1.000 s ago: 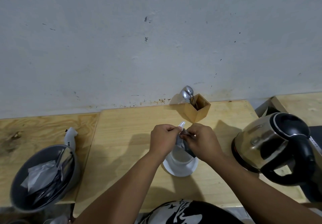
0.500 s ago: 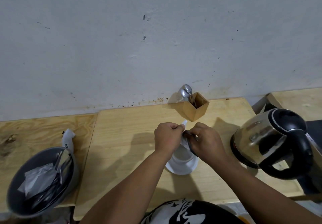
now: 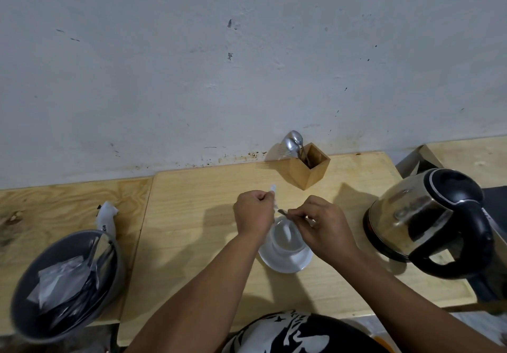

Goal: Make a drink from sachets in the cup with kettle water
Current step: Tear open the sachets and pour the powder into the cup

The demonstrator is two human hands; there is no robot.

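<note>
1. A sachet (image 3: pixel 285 213) is being torn open directly above the cup (image 3: pixel 288 238), which sits on a saucer (image 3: pixel 285 263) on the wooden table (image 3: pixel 197 215).
2. The torn strip (image 3: pixel 273 188) is pinched in the left hand (image 3: pixel 253 212), fingers curled fully closed, just left of the cup rim.
3. The sachet body is gripped by the right hand (image 3: pixel 322 229), thumb and fingers closed on it, over the cup's right side.
4. To be done well, the opening should be kept over the cup mouth and tilted down so nothing is spilled onto the saucer.
5. Whether powder is falling cannot be told; blurred.
6. The kettle (image 3: pixel 428 218) stands right of the cup, untouched; the spoon box (image 3: pixel 308 168) is behind the cup, the grey bin (image 3: pixel 65 284) well to its left.
</note>
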